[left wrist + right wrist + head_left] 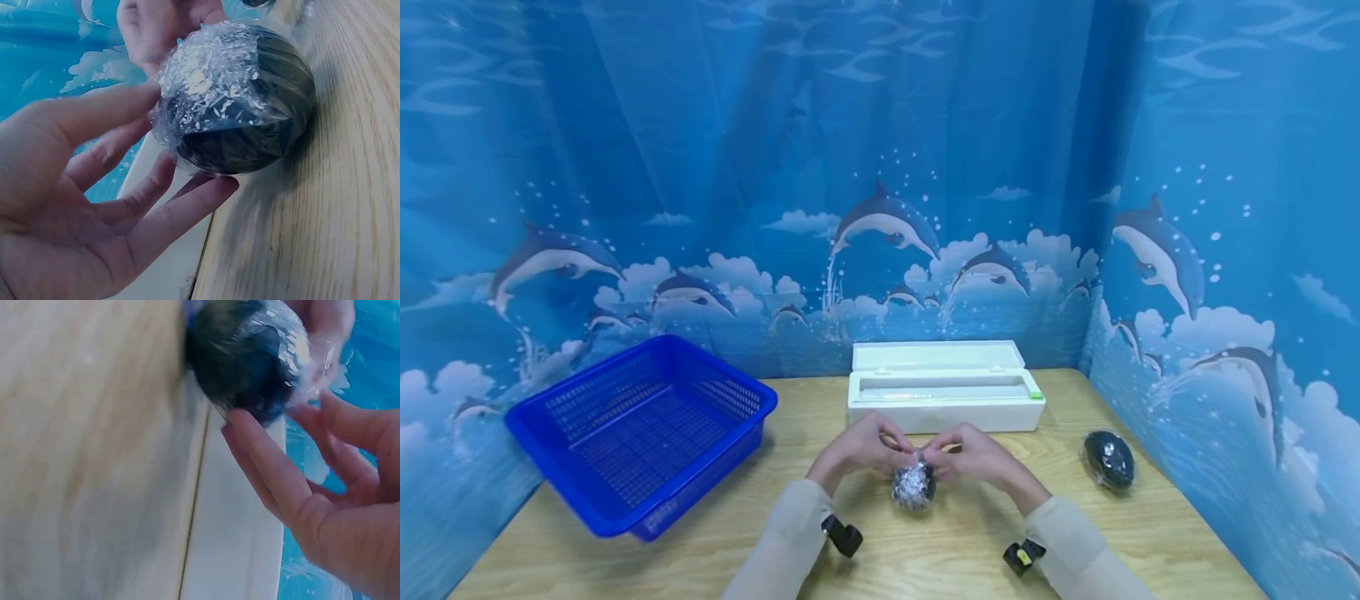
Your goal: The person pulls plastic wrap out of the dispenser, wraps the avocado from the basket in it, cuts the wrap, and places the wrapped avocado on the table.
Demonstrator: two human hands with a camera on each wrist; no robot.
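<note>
A dark rounded object (914, 486) wrapped in clear, crinkled cling film (209, 75) is between both hands, just over the wooden table. My left hand (871, 442) pinches the gathered film at its far end with thumb and forefinger. Opposite it, my right hand (967, 452) pinches the same bunched film. In the left wrist view, the lower fingers (187, 215) reach under the dark object. The right wrist view has fingertips (240, 419) against its underside. What lies under the film is too dark to make out.
Behind the hands stands a white cling film dispenser box (947, 417), its lid raised. A second wrapped dark oval object (1108, 459) lies on the table (1157, 533) at right. On the left sits a blue plastic basket (700, 492). Dolphin-print curtains (760, 167) enclose the back and sides.
</note>
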